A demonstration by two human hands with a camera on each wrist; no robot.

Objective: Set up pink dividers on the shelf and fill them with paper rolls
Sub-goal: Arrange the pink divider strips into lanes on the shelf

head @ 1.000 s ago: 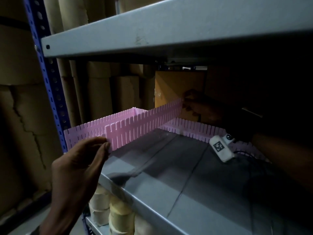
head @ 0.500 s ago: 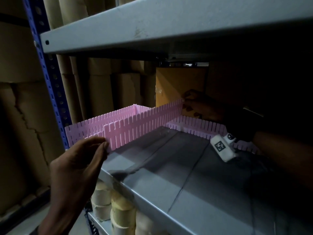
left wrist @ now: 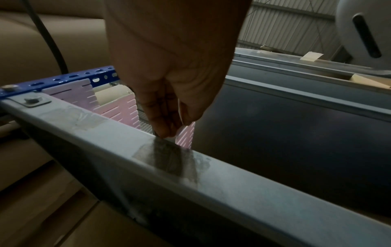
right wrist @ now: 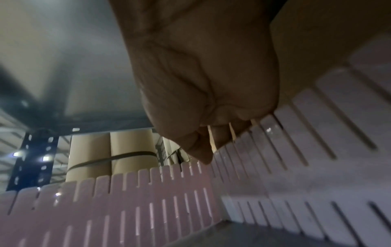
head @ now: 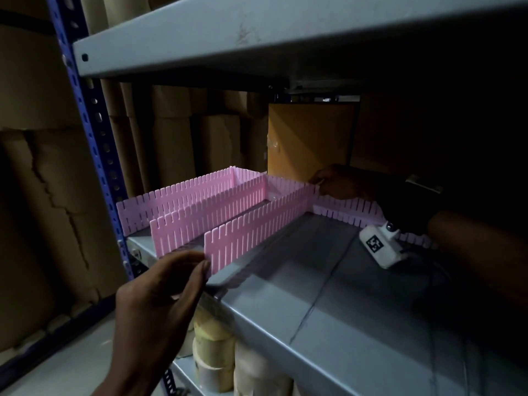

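Note:
Several slotted pink dividers stand on the grey shelf point(head: 328, 295). Two run front to back at the left point(head: 177, 200), and one lies along the back point(head: 348, 208). My left hand point(head: 204, 264) pinches the near end of a third pink divider point(head: 257, 227) at the shelf's front lip; the left wrist view shows my left hand point(left wrist: 171, 132) on that divider end point(left wrist: 186, 135). My right hand point(head: 317, 181) pinches the divider's far end where it meets the back divider. In the right wrist view my right hand point(right wrist: 211, 143) curls over the slotted top point(right wrist: 239, 143). Pale paper rolls point(head: 214, 350) stand on the shelf below.
An upper shelf point(head: 257, 32) hangs low overhead. A blue perforated post point(head: 94, 144) stands at the left front corner. An orange-brown box point(head: 308, 138) sits at the back, with tall brown rolls point(head: 171, 144) behind the rack. The shelf's right part is dark.
The divider held in both hands has moved right, away from the two left dividers, and now stands apart from them. Both hands keep their hold.

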